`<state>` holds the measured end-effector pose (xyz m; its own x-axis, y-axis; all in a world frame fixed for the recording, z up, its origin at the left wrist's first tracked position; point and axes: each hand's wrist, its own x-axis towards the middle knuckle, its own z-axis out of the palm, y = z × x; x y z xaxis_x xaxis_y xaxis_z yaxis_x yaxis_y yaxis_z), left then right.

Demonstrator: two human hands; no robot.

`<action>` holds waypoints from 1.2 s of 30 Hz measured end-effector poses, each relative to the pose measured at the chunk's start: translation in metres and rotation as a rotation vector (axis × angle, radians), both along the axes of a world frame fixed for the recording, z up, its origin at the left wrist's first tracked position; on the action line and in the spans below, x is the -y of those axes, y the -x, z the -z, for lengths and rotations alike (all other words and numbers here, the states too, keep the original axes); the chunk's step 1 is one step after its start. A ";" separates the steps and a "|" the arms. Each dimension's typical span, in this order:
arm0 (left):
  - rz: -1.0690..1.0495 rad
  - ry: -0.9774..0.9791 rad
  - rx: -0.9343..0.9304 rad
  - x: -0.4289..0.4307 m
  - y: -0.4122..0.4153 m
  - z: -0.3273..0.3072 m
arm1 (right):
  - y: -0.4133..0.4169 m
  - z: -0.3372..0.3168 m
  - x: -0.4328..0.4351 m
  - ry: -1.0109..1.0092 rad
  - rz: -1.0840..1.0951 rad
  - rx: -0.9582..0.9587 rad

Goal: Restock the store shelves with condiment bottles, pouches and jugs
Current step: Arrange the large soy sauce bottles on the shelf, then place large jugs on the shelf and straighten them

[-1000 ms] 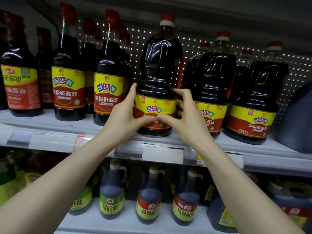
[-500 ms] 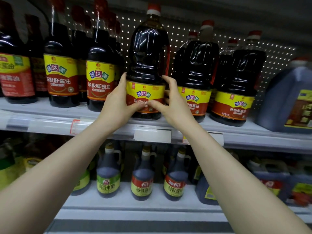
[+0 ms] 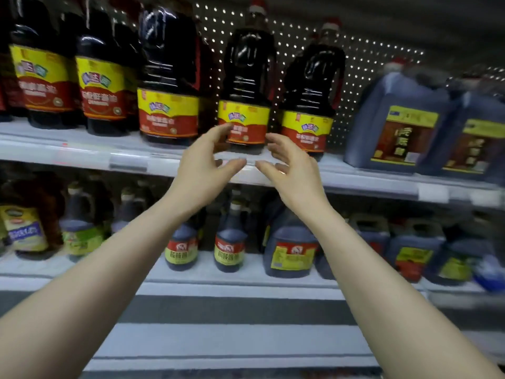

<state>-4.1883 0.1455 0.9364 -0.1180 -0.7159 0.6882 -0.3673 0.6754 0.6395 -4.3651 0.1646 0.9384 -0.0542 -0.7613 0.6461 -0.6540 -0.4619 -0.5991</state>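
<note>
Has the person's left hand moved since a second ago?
Yes. The left hand grips nothing now; it has dropped lower, thumb level with the shelf edge.

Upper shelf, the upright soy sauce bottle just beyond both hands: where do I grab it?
Probably grip the soy sauce bottle round its labelled lower body, from the front, left hand and right hand on opposite sides: it stands upright, widest there, with its front open.

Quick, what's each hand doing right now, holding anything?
Left hand: open, fingers loosely curved, holding nothing.
Right hand: open, fingers loosely curved, holding nothing.
</note>
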 end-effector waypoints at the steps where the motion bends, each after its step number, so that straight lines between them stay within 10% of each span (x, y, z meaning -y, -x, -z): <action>1: 0.041 -0.045 -0.020 -0.007 0.016 0.006 | 0.015 0.006 -0.011 -0.017 0.008 -0.005; 19: 0.532 -0.486 0.177 -0.146 0.294 0.181 | 0.279 0.173 -0.222 -0.339 0.331 -0.040; 36: 0.884 -0.930 0.541 -0.201 0.395 0.440 | 0.333 0.430 -0.343 -0.862 0.666 0.319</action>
<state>-4.5834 0.3463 0.4963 -0.8617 -0.4300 -0.2692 -0.3896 0.2209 0.8941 -4.6986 0.5076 0.5088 -0.6829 -0.7041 -0.1948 -0.3761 0.5674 -0.7325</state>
